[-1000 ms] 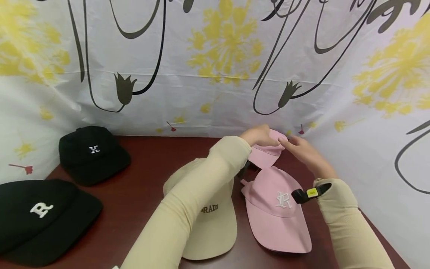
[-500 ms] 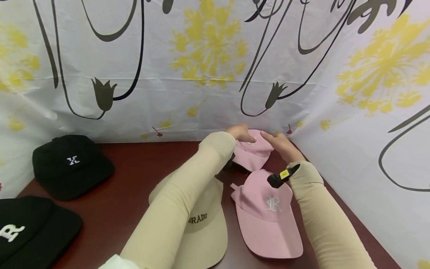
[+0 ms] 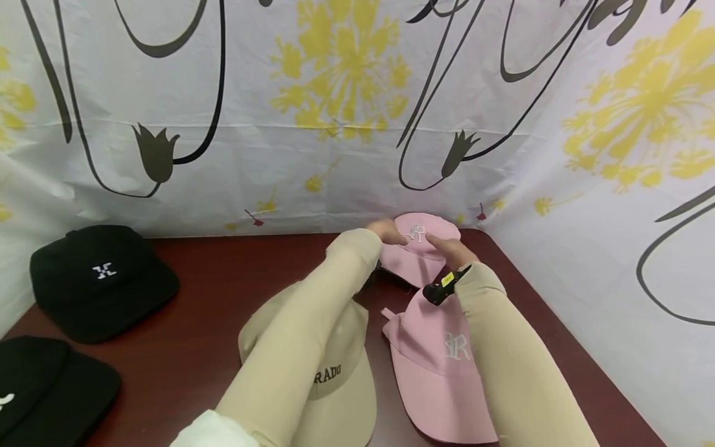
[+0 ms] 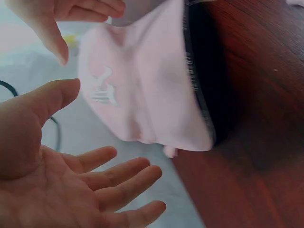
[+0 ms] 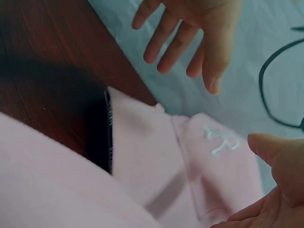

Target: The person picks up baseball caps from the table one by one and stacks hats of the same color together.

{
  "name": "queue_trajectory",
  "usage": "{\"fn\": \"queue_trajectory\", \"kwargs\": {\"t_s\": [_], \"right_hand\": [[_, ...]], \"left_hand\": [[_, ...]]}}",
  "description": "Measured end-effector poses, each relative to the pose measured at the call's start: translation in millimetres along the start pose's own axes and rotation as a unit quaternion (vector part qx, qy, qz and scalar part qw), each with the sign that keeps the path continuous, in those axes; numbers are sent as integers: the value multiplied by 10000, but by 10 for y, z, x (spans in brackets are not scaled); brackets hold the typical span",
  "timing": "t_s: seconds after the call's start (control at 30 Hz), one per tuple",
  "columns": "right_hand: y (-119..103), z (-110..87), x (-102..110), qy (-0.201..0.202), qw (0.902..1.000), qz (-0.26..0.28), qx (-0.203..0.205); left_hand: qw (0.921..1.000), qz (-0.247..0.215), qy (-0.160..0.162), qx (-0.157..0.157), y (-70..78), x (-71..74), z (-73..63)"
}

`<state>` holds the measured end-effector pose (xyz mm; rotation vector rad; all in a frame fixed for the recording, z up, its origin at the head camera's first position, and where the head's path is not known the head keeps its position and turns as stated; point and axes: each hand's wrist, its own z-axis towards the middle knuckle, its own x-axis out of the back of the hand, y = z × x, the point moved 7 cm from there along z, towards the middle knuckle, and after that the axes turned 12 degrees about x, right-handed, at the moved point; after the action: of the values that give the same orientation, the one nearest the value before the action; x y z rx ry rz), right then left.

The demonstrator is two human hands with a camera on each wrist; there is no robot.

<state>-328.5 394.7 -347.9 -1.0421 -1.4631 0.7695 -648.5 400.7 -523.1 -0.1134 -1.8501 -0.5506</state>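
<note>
One left hand (image 3: 386,231) and one right hand (image 3: 454,251), fingers loosely extended around nothing, stand wider apart than a second ago, baring the emblem (image 3: 416,233) on the far pink cap (image 3: 418,256), seemingly let go right of frame centre, beyond the near pink cap (image 3: 429,366).

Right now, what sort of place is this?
Probably a makeshift tabletop workspace, perhaps for filming: floral-print sheeting stands behind a dark red tabletop, with caps spread across it.
</note>
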Motion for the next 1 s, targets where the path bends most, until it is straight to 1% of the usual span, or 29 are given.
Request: {"fn": "queue_trajectory", "kwargs": {"t_s": [0.07,0.13,0.17,0.2,0.27,0.3,0.33,0.37,0.4,0.47,0.5,0.53,0.57,0.63,0.7,0.73,0.77,0.87,0.97,1.0], "right_hand": [[62,-6,-45,-87,9997,167,-124],[142,7,-56,-110,9993,245,-250],[251,94,-19,-119,9996,154,-218],[328,146,0,-86,9995,140,-273],[504,254,54,-9,9994,81,-348],[626,369,97,20,9992,21,-399],[707,426,106,21,9992,50,-397],[835,555,146,29,9991,23,-425],[900,619,148,55,9985,128,-533],[1044,756,188,63,9978,275,-604],[1116,862,212,80,9972,311,-673],[1177,929,239,65,9976,301,-616],[1254,1032,277,90,9973,279,-673],[1292,1073,284,105,9971,327,-672],[1370,1183,301,26,9982,66,-595],[1409,1223,313,42,9981,-29,-622],[1399,1217,300,57,9976,-72,-688],[1411,1232,297,21,9973,-373,-635],[1403,1208,299,23,9973,-458,-576],[1441,1242,312,26,9978,-421,-516]], "left_hand": [[10000,-27,41,17,-109,-257,442],[9999,-109,40,87,-194,-350,486],[9999,-110,-2,89,-232,-380,461],[9997,-162,-68,169,-277,-397,408],[9988,-252,-257,329,-351,-391,225],[9983,-304,-341,367,-377,-362,95],[9979,-295,-428,396,-409,-392,114],[9975,-281,-495,418,-434,-416,132],[9971,-315,-537,441,-453,-432,150],[9970,-361,-544,416,-461,-450,179],[9971,-379,-528,395,-459,-454,192],[9971,-413,-510,398,-459,-458,203],[9969,-451,-496,408,-456,-462,208],[9961,-532,-510,476,-457,-478,213],[9951,-621,-526,559,-465,-495,211],[9948,-646,-533,578,-465,-506,208],[9948,-651,-527,575,-463,-514,205],[9957,-636,-448,497,-448,-530,202],[9960,-657,-383,461,-437,-552,212],[9956,-701,-377,489,-439,-561,220]]}}
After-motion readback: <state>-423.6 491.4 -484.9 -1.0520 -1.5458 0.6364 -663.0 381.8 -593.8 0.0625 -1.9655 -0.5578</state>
